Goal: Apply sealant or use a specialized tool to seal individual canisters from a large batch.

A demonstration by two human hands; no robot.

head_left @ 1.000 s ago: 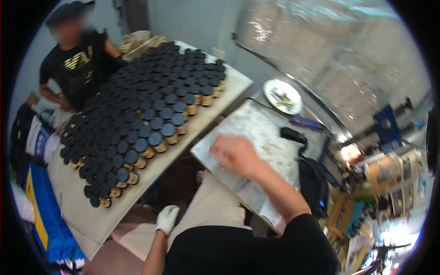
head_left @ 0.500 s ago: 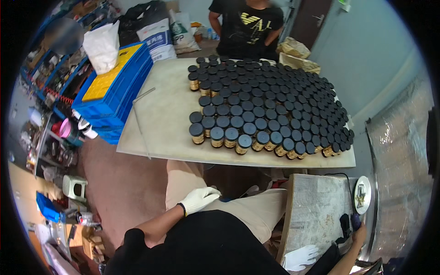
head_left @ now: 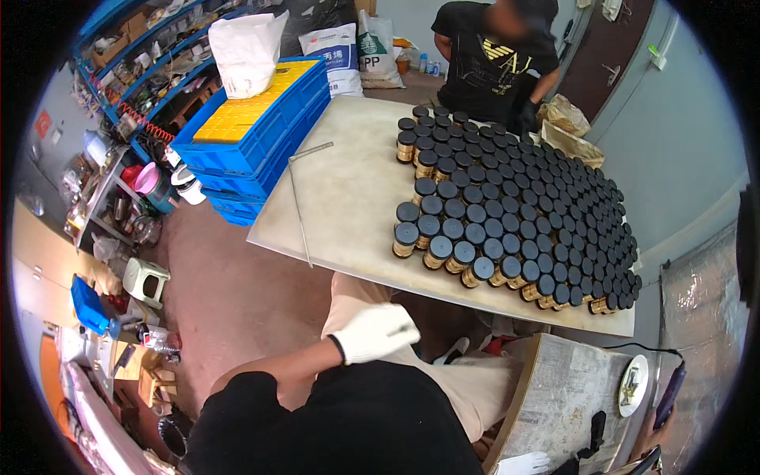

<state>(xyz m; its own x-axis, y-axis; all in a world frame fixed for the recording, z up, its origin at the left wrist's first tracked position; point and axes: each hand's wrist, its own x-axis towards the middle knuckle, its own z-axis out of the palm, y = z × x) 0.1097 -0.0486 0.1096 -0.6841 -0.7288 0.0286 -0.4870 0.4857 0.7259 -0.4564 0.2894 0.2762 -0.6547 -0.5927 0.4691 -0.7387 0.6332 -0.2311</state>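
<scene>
Now the left hand [head_left: 376,332], gloved, has risen toward 12 o'clock off the lap, loosely curled and holding nothing. The right hand [head_left: 524,463], at 5 o'clock, is barely visible; its grip cannot be told. Black-lidded jars [head_left: 514,206] on the tabletop [head_left: 348,198] stand unchanged.

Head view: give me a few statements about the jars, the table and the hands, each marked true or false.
1. The jars have black lids. True.
2. The left hand is bare. False: it wears a white glove and rests on the person's own thigh.
3. The left hand holds a jar. False: it holds nothing and is off the table.
4. A thin metal rod lies on the table's bare part. True.
5. Blue crates stand beside the table. True.
6. The jars fill the whole table. False: its left part is bare.
</scene>
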